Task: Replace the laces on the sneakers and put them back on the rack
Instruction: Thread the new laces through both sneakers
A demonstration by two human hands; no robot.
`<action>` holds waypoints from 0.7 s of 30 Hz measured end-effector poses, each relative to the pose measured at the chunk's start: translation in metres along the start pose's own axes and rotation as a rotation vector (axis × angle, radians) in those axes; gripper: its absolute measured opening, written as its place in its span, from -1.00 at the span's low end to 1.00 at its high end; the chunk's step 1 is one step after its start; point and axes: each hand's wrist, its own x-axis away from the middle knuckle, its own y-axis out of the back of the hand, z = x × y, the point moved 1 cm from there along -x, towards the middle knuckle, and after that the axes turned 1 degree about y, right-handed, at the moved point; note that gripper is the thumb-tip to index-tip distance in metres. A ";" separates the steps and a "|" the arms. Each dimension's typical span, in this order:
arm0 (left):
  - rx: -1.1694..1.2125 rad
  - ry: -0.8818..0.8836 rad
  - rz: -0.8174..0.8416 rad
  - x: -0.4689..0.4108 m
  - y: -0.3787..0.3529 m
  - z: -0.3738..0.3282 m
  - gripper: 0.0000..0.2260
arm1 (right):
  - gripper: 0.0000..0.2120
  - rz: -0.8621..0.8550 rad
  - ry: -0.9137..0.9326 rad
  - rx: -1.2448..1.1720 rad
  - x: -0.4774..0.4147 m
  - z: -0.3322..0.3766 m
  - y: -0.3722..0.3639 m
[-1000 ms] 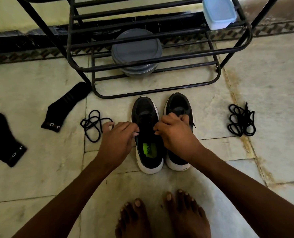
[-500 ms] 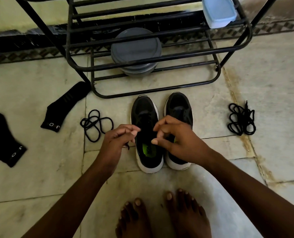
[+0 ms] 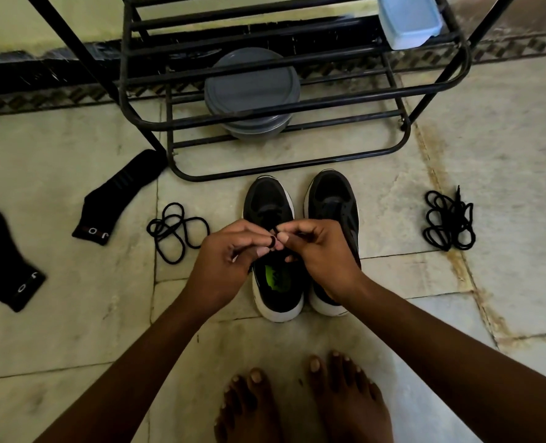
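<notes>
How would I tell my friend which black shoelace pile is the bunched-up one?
Find the black metal rack; two black sneakers stand before it. The bunched lace lies right of the pair, by a brownish floor seam. Unlike the loose loops left of the sneakers, it is tightly gathered, one tip pointing toward the wall.

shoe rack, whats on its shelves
On the rack, a grey lidded container sits on a lower shelf, a pale blue box higher up; lids hide their contents.

"JO" on blk sock cuffs
</notes>
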 end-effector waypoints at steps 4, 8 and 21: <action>-0.113 -0.105 0.026 -0.005 0.003 -0.001 -0.85 | -0.85 0.046 0.123 0.235 -0.003 0.000 0.000; -0.216 -0.141 0.042 -0.006 0.003 -0.003 -0.89 | -0.92 0.081 0.180 0.375 -0.006 0.008 0.002; -0.197 -0.027 -0.076 -0.009 -0.008 -0.013 -0.87 | -0.91 0.166 0.084 0.241 -0.001 0.014 0.011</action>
